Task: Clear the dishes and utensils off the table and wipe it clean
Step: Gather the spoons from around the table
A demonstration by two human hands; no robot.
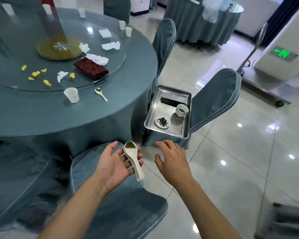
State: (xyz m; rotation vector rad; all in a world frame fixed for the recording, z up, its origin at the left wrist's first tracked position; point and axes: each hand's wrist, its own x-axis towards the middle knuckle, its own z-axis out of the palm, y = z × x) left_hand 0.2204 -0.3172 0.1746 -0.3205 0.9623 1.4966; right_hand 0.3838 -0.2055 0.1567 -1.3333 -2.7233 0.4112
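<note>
While the left hand (114, 161) lies palm up with its fingers straight and relaxed, a white ceramic spoon (133, 158) rests across those fingers, carried rather than gripped. Its long axis runs almost straight toward and away from the camera: the bowl, smeared with green residue, points away toward the table, and the handle end points back at the person, jutting past the little-finger side of the hand. The spoon sits above the back of a grey-blue covered chair (100, 171) (not over the table itself).

The right hand (171, 159) hovers just beside the spoon, palm down, fingers spread and loose, holding nothing and apart from the spoon.

Ahead of both hands, a steel tray (164, 133) rests on the seat of a second covered chair (214, 97). It holds a bundle of black chopsticks (169, 101) lying crosswise at the far end, stacked small cups (182, 110) with green residue inside, and a small white dish (162, 122) with dark scraps.

On the round table (41, 118) remain a second spoon (100, 94) with its bowl pointing away, a white cup (71, 94) near it, crumpled tissues (97, 58), yellow scraps (35, 73) and a folded dark red cloth (91, 68) on the glass turntable (117, 66).
</note>
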